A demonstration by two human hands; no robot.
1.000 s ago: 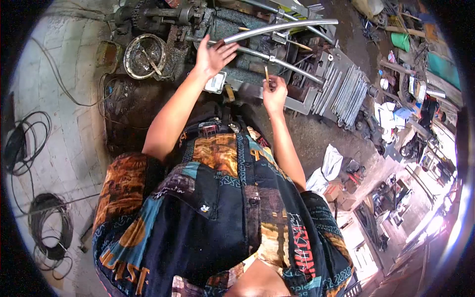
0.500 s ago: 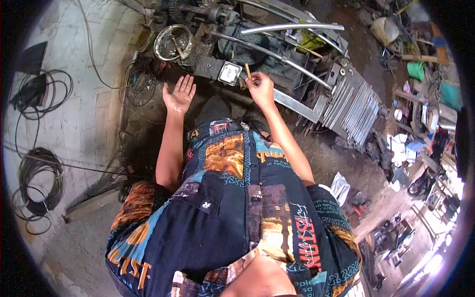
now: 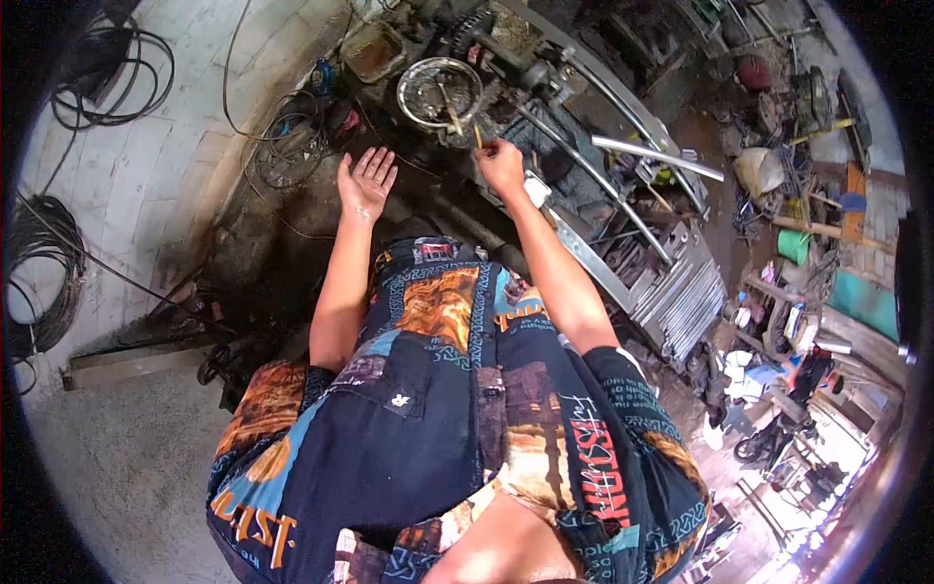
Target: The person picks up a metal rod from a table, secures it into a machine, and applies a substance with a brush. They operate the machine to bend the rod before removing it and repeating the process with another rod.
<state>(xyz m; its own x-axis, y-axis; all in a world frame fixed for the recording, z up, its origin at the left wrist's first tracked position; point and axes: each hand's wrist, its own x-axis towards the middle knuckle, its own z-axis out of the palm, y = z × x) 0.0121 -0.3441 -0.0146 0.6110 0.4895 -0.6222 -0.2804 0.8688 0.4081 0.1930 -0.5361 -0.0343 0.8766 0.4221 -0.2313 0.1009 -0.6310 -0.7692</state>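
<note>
My left hand [image 3: 368, 185] is held palm up with its fingers stretched out, and nothing lies in it. My right hand [image 3: 500, 166] is closed on a thin yellowish stick [image 3: 478, 137], whose upper end pokes out above the fingers. Just beyond that hand sits a round metal basin [image 3: 401, 95] with dark, wet-looking contents. A second light-coloured stick [image 3: 449, 103] leans inside the basin. Beside my right wrist, partly covered by it, is a small white square box [image 3: 536, 189].
A machine bed with long metal rails [image 3: 593, 168] runs to the right, with a stack of metal rods [image 3: 686, 310] at its near end. Coiled cables [image 3: 292, 141] lie on the left by the wall. A rectangular tray [image 3: 375, 52] stands behind.
My view has turned to the right and my body has shifted left along the machine. My right hand, still with the stick, is now beside the basin; my left hand remains palm up.
</note>
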